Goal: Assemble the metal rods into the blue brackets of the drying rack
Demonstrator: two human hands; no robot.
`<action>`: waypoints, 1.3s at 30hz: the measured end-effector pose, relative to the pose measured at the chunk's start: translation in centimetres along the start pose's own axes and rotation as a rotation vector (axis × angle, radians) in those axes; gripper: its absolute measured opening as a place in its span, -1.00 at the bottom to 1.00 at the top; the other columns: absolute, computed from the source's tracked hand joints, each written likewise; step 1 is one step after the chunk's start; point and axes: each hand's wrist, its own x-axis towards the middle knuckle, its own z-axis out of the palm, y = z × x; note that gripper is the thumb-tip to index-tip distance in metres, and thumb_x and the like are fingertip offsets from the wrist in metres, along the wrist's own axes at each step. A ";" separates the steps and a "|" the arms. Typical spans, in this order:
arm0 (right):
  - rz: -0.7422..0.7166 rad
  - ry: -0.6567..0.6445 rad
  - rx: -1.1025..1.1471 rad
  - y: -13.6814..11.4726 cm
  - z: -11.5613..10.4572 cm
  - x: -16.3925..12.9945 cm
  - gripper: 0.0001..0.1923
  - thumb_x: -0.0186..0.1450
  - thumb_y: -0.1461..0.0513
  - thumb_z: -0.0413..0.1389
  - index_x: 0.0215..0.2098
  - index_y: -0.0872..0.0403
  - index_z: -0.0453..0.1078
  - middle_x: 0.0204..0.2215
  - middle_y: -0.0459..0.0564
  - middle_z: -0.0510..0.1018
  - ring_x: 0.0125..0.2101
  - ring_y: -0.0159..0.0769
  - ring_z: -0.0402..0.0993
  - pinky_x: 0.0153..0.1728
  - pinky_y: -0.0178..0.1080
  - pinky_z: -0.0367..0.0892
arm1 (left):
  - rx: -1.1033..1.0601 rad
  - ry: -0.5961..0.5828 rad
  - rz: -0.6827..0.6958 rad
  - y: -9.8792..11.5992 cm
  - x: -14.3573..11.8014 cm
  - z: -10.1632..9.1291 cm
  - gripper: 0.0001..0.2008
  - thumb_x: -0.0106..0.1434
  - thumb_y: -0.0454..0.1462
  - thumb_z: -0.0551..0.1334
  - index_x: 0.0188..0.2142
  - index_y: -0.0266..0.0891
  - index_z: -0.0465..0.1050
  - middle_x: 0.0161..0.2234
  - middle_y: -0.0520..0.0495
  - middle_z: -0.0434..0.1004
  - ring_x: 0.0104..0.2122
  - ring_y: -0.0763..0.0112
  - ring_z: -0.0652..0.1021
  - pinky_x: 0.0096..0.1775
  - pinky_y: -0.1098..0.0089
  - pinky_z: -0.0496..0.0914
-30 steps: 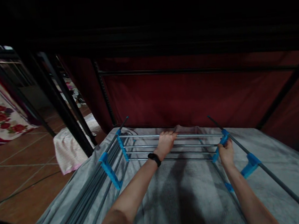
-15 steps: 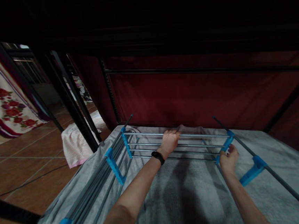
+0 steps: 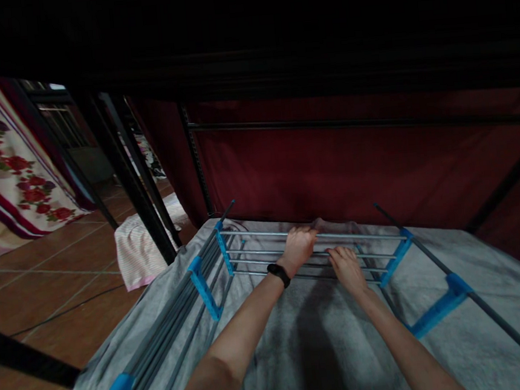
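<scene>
Head view looks down on a folding drying rack (image 3: 311,254) lying flat on a bed covered with a grey blanket (image 3: 309,336). The left hand (image 3: 300,246) is closed around the far grey rail (image 3: 263,234) of the rack's end section, a black wristband (image 3: 278,274) just behind it. The right hand (image 3: 347,266) lies just beside it on the nearer rails, fingers loosely curled over them; whether it grips tightly I cannot tell in this dim light.

Both hands sit near the middle of the rails, between the two blue plastic brackets (image 3: 395,256) that join the end section to the long side bars. That looks like a fair place to hold, since a pull from the centre should load both brackets evenly and keep the section from twisting. Fingers are best kept clear of the brackets, where a hinge could pinch. The soft blanket may let the frame sink or slide, so a slow, level motion seems wise.

Behind the bed hangs a dark red curtain (image 3: 329,158); to the left is a tiled floor (image 3: 43,274) and a flowered cloth (image 3: 6,162).
</scene>
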 end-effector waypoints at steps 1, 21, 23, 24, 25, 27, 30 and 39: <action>0.007 -0.016 -0.002 0.1 0.1 0.3 -0.72 0.43 0.24 -0.05 -0.02 0.05 0.46 -0.21 0.08 0.53 -0.15 -0.13 0.40 -0.04 -0.12 0.22 | -0.005 -0.001 -0.002 0.0 0.0 0.0 -0.77 0.40 -0.25 0.11 -0.05 -0.12 0.50 -0.16 -0.07 0.58 -0.12 0.31 0.53 -0.08 0.32 0.33; 0.013 -0.097 0.038 0.8 -0.5 1.1 -0.72 0.42 0.22 0.00 -0.01 0.00 0.50 -0.25 0.02 0.53 -0.19 -0.18 0.44 -0.14 -0.19 0.25 | 0.019 0.022 0.009 0.5 -0.1 -0.2 -0.74 0.42 -0.24 0.09 0.03 -0.11 0.46 -0.13 -0.08 0.57 -0.10 0.33 0.53 -0.09 0.32 0.33; 0.012 -0.097 0.051 0.8 -0.4 1.2 -0.71 0.42 0.22 0.01 0.01 0.00 0.50 -0.26 0.02 0.53 -0.18 -0.19 0.44 -0.13 -0.20 0.25 | 0.018 0.031 0.011 0.5 -0.1 -0.2 -0.74 0.43 -0.24 0.09 0.02 -0.10 0.47 -0.15 -0.06 0.57 -0.12 0.33 0.53 -0.10 0.32 0.34; 0.011 -0.098 0.055 0.8 -0.4 1.2 -0.71 0.42 0.23 0.01 0.02 0.00 0.49 -0.25 0.02 0.53 -0.18 -0.19 0.45 -0.13 -0.20 0.25 | 0.017 0.035 0.012 0.5 0.0 -0.2 -0.75 0.43 -0.24 0.08 0.01 -0.10 0.47 -0.15 -0.06 0.57 -0.12 0.33 0.53 -0.10 0.31 0.33; 0.012 -0.097 0.057 0.8 -0.4 1.2 -0.71 0.42 0.23 0.01 0.02 0.00 0.49 -0.25 0.02 0.53 -0.18 -0.19 0.44 -0.13 -0.20 0.26 | 0.018 0.036 0.013 0.5 0.0 -0.2 -0.75 0.43 -0.24 0.08 0.00 -0.10 0.48 -0.15 -0.05 0.57 -0.12 0.33 0.53 -0.10 0.31 0.33; 0.018 -0.091 0.066 0.9 -0.3 1.2 -0.71 0.42 0.23 0.01 0.02 0.00 0.49 -0.25 0.02 0.53 -0.18 -0.20 0.44 -0.13 -0.20 0.26 | 0.023 0.026 0.009 0.5 0.0 -0.4 -0.77 0.42 -0.24 0.10 -0.02 -0.10 0.49 -0.15 -0.06 0.57 -0.11 0.34 0.53 -0.09 0.32 0.33; 0.025 -0.075 0.092 0.9 -0.1 1.1 -0.71 0.42 0.23 0.00 0.01 0.01 0.50 -0.26 0.02 0.53 -0.19 -0.20 0.44 -0.13 -0.20 0.26 | 0.031 0.001 -0.001 0.7 0.0 -0.5 -0.78 0.41 -0.24 0.12 -0.03 -0.10 0.50 -0.14 -0.07 0.57 -0.10 0.34 0.52 -0.08 0.33 0.33; 0.028 -0.024 0.156 0.9 0.3 1.1 -0.69 0.42 0.22 -0.03 -0.02 0.00 0.51 -0.29 0.01 0.53 -0.21 -0.18 0.45 -0.15 -0.18 0.28 | 0.002 -0.010 -0.028 0.8 0.0 -0.2 -0.75 0.42 -0.25 0.09 -0.02 -0.12 0.49 -0.14 -0.09 0.57 -0.09 0.31 0.52 -0.06 0.29 0.32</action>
